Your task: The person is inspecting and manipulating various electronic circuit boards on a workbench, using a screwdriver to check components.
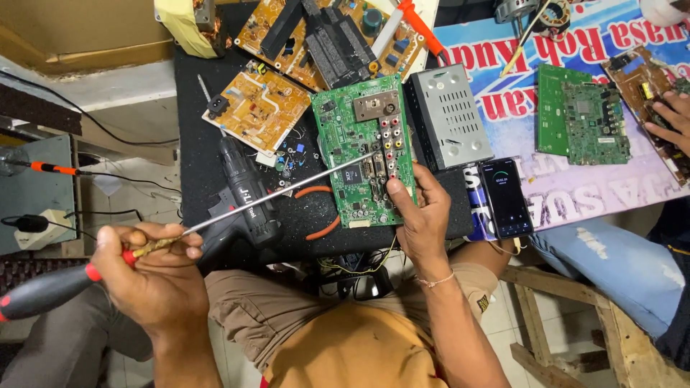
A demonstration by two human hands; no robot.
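Note:
My left hand [154,269] is closed around a long screwdriver [280,195] where its black and red handle meets the shaft. The thin metal shaft runs up and to the right, and its tip rests on a green circuit board [352,154] near a column of coloured round sockets. My right hand [424,215] grips that board at its lower right edge, thumb on top. The board lies flat on a black mat [194,144].
A black cordless drill [241,197] lies under the screwdriver shaft. Orange-brown circuit boards [259,108] sit behind it. A grey perforated metal box [447,115] and a dark phone [505,197] are to the right. Another person's hand [672,118] touches a brown board beside a second green board [582,122].

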